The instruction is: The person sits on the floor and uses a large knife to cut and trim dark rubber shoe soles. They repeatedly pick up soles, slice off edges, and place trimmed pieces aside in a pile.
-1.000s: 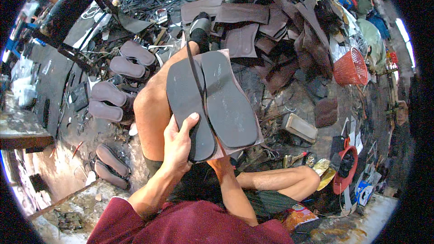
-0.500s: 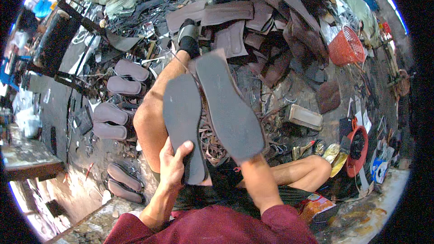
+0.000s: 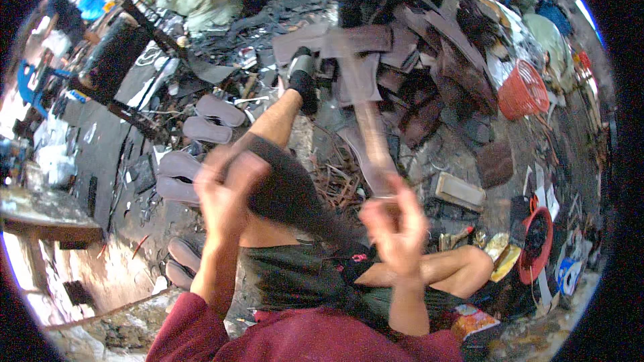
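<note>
- The floor (image 3: 121, 161), dark and littered with scraps, filled most of the view; its far edges bent away into the black rim and could not be read.
- A heap of brown cut sheets (image 3: 416, 60) lay at twelve to one o'clock, overlapping so that single pieces were hard to tell apart.
- The person's bare leg (image 3: 275, 127) ran up the middle to a dark shoe (image 3: 305, 80); the thigh was partly hidden behind the hands and the sole they held.
- A dark sole (image 3: 288, 191) sat at the centre, tilted and smeared by motion, its lower end lost against the dark shorts.
- A lighter brown sole (image 3: 372, 141) stood near upright just right of centre, edge-on and blurred, so its outline was faint.
- A red basket (image 3: 522, 90) stood at two o'clock.
- Finished soles in pairs (image 3: 215, 110) lay on the floor at ten o'clock, more at eight o'clock partly cut off by the left forearm.
- The left hand (image 3: 225, 184), at nine o'clock of centre, was blurred; its fingers were wrapped over the upper end of the dark sole.
- The right hand (image 3: 396, 224), at four o'clock of centre, had its fingers pinched on the lower end of the lighter brown sole; blur hid the exact grip.
</note>
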`<state>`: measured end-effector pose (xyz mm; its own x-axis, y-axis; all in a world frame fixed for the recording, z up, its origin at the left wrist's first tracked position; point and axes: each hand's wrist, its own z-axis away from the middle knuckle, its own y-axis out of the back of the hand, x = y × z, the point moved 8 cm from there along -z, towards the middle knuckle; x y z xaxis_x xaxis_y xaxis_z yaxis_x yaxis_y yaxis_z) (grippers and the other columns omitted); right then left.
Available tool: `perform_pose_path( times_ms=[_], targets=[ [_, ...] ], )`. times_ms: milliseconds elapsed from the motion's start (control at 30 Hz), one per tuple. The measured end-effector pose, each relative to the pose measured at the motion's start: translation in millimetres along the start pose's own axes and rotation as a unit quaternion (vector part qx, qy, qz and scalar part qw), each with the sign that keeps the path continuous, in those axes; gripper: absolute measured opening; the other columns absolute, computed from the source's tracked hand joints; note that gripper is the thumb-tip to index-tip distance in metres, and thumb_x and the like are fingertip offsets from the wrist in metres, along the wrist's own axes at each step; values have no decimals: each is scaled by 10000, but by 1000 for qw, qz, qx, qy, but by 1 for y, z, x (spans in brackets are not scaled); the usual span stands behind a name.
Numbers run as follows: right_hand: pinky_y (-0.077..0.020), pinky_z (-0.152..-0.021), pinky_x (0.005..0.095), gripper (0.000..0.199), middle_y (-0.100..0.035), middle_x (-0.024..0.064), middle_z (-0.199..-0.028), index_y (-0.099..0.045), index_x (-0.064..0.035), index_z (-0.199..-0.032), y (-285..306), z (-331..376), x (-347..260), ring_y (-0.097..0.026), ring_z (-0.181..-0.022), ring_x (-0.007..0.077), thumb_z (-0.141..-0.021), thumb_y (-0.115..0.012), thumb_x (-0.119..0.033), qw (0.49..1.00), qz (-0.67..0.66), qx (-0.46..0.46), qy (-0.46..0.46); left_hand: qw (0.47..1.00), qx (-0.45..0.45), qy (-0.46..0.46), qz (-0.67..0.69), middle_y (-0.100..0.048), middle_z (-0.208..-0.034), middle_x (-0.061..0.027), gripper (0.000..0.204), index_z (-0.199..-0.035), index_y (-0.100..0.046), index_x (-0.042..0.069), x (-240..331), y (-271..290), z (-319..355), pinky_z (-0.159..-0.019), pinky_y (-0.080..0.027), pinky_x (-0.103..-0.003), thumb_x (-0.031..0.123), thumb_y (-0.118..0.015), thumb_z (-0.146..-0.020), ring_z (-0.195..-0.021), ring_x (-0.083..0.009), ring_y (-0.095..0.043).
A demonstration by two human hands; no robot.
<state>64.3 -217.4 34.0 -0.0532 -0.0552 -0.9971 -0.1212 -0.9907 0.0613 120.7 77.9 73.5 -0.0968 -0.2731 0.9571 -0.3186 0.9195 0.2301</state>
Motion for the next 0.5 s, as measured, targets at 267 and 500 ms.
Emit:
perform_pose_path(
  times_ms=[267, 500],
  targets=[
    [-465, -715, 303, 422, -607, 79, -985, -474, 16, -1407, 62, 73, 32, -525, -844, 165, -1051, -412, -202, 948, 218, 99, 209, 832, 138, 265, 467, -708, -1000, -42, 236, -1038, -667, 58, -3, -72, 21, -743, -588, -248, 89, -780, -833, -830, -158, -698],
    [-480, -769, 449, 394, -625, 173, -975, -564, -30, -1340, 30, 102, 57, -576, -863, 350, -958, -521, -112, 965, 207, 62, 151, 718, 51, 354, 597, -713, -1036, -24, 243, -1077, -659, 75, 3, -137, 48, -792, -616, -260, 134, -767, -867, -935, -141, -701]
  ],
)
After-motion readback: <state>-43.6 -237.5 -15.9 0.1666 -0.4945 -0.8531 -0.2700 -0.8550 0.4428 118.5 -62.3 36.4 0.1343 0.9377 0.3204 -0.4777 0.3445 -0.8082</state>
